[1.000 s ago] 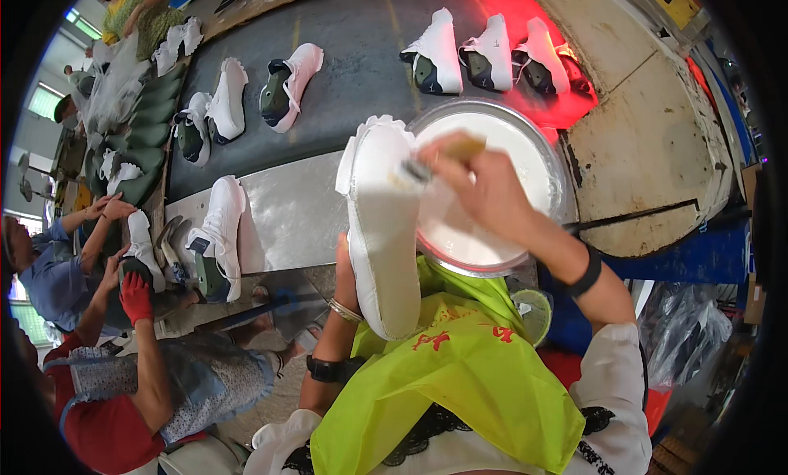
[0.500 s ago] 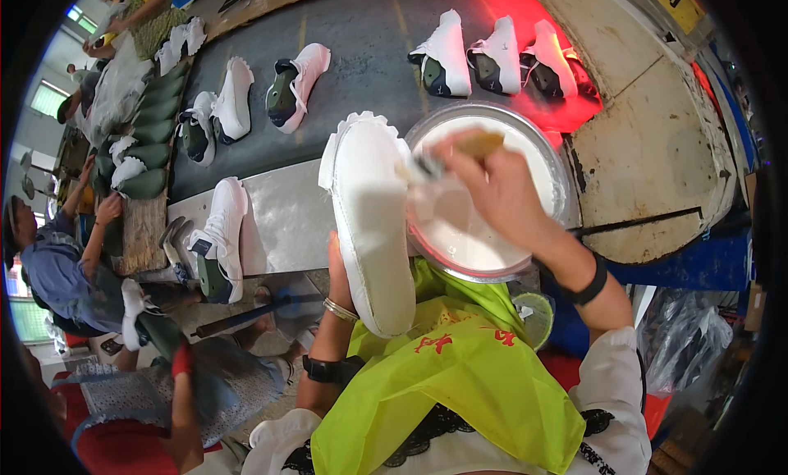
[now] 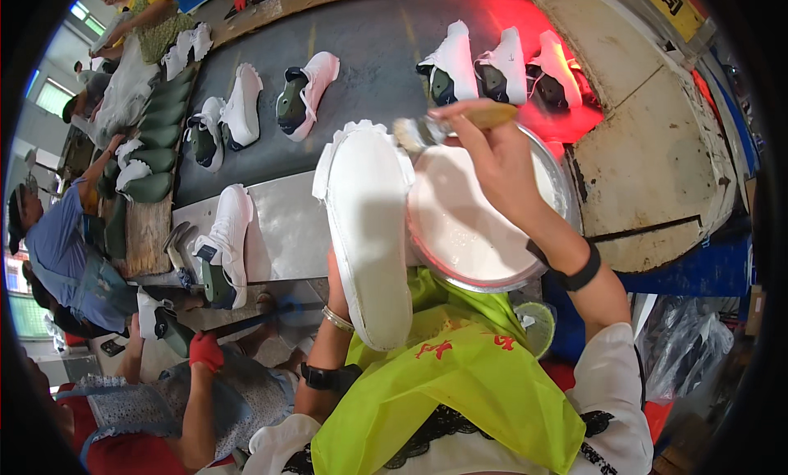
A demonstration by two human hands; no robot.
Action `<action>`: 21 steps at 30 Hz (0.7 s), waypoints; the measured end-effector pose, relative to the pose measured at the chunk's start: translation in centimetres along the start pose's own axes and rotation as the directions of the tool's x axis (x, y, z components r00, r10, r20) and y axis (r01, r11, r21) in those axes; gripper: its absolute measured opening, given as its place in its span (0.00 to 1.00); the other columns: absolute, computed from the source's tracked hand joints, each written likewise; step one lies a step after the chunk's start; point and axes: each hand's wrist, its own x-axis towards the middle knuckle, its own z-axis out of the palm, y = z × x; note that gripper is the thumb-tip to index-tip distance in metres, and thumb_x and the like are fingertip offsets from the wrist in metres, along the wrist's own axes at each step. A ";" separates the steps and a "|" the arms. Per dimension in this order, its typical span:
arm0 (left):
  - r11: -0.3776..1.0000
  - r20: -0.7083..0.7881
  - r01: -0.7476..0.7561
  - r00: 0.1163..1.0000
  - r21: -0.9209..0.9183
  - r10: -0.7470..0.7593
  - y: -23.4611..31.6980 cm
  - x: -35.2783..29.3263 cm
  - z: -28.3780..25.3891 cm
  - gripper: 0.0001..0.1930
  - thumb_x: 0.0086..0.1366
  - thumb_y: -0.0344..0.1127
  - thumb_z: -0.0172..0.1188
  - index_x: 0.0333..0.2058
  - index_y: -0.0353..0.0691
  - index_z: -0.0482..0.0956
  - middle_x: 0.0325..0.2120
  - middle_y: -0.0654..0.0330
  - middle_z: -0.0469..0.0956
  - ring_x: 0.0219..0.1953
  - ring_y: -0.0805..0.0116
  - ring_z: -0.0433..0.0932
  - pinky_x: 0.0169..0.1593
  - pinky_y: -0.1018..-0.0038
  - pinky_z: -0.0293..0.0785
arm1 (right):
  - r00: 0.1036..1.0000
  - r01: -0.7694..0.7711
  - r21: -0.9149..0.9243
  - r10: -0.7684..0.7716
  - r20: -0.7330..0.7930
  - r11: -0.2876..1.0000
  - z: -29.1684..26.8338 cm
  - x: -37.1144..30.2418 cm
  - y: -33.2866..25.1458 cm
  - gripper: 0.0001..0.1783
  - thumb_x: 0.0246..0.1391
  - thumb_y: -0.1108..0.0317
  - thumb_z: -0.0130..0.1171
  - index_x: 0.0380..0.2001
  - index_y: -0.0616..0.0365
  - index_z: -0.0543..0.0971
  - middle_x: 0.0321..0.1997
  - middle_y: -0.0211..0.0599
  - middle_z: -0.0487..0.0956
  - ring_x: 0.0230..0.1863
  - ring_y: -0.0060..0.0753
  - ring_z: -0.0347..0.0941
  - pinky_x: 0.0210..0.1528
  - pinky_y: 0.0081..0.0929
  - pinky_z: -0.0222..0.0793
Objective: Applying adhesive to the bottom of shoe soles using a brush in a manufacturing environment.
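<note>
In front of me, a white shoe upper on a last (image 3: 369,229) stands up on end with its pale underside toward me and its frilled edge at the top. My left hand (image 3: 335,285) holds it from behind, the fingers hidden by the shoe. My right hand (image 3: 499,163) is closed round the wooden handle of a paintbrush (image 3: 427,133). Its pale bristles are at the shoe's upper right edge; whether they touch I cannot tell. Below the brush stands a wide round pail (image 3: 572,198) of white liquid (image 3: 484,221).
More white and green shoes (image 3: 308,96) stand on the dark conveyor belt (image 3: 361,57), some under red light. One shoe (image 3: 226,245) rests on the metal ledge (image 3: 283,258) at left, beside pincers (image 3: 176,245). Co-workers at left include one with a red glove (image 3: 206,352) handling a shoe.
My right hand has moved the brush up along the shoe's right edge, toward its top. The shoe stays in my left hand. At left, a co-worker's arm has reached farther up.
</note>
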 end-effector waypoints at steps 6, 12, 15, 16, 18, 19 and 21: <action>0.997 0.145 -0.006 0.989 0.074 -0.004 0.0 0.5 -1.2 0.32 0.72 0.53 0.24 0.52 0.30 0.68 0.40 0.47 0.78 0.37 0.58 0.81 0.42 0.66 0.79 | 0.946 -0.174 0.085 0.143 0.291 0.981 2.1 -3.8 -2.5 0.10 0.60 0.64 0.53 0.37 0.61 0.76 0.23 0.32 0.76 0.24 0.18 0.69 0.27 0.21 0.65; 0.973 0.104 0.044 0.992 0.225 -0.068 0.2 0.7 -1.5 0.33 0.72 0.53 0.24 0.51 0.29 0.69 0.41 0.47 0.78 0.38 0.58 0.81 0.44 0.65 0.79 | 0.943 -0.190 0.129 0.144 0.300 0.973 2.8 3.7 -1.6 0.16 0.63 0.61 0.50 0.41 0.66 0.74 0.37 0.36 0.80 0.34 0.21 0.75 0.35 0.21 0.73; 0.872 0.087 0.016 0.994 0.490 -0.068 1.3 3.3 -0.4 0.33 0.72 0.53 0.25 0.52 0.30 0.69 0.43 0.46 0.77 0.40 0.57 0.80 0.46 0.64 0.78 | 0.971 -0.240 0.220 0.235 0.046 0.946 0.8 6.1 1.3 0.17 0.63 0.61 0.51 0.40 0.67 0.75 0.36 0.37 0.80 0.33 0.22 0.76 0.34 0.21 0.74; 0.753 0.034 -0.009 0.999 0.658 -0.018 2.0 4.5 -0.1 0.32 0.71 0.52 0.25 0.53 0.30 0.68 0.44 0.46 0.77 0.41 0.56 0.80 0.47 0.63 0.78 | 0.971 -0.239 0.215 0.236 0.041 0.947 -0.3 6.3 1.8 0.17 0.63 0.61 0.51 0.40 0.67 0.75 0.36 0.37 0.80 0.33 0.22 0.76 0.34 0.21 0.74; 0.888 0.108 0.021 0.991 0.460 -0.080 4.8 7.5 1.0 0.33 0.71 0.55 0.27 0.55 0.32 0.67 0.46 0.46 0.76 0.43 0.55 0.79 0.50 0.61 0.76 | 0.931 -0.357 -0.080 0.361 0.055 0.931 -3.1 6.0 2.3 0.17 0.63 0.60 0.50 0.39 0.67 0.75 0.38 0.38 0.79 0.35 0.22 0.76 0.35 0.22 0.76; 0.964 0.197 0.092 0.970 0.250 -0.143 6.5 9.8 1.7 0.34 0.70 0.57 0.28 0.57 0.33 0.65 0.48 0.46 0.75 0.46 0.54 0.78 0.52 0.59 0.74 | 0.930 -0.366 -0.024 0.367 0.002 0.930 -4.1 5.2 2.6 0.16 0.63 0.60 0.51 0.39 0.66 0.76 0.38 0.38 0.79 0.36 0.23 0.76 0.36 0.22 0.76; 0.944 0.226 -0.004 0.971 0.330 -0.074 9.5 15.5 3.2 0.35 0.68 0.60 0.31 0.58 0.34 0.65 0.48 0.48 0.75 0.45 0.54 0.78 0.52 0.59 0.75 | 0.920 -0.378 0.040 0.380 -0.093 0.925 -5.9 3.3 2.4 0.15 0.62 0.62 0.51 0.38 0.67 0.76 0.37 0.38 0.79 0.35 0.22 0.76 0.35 0.22 0.76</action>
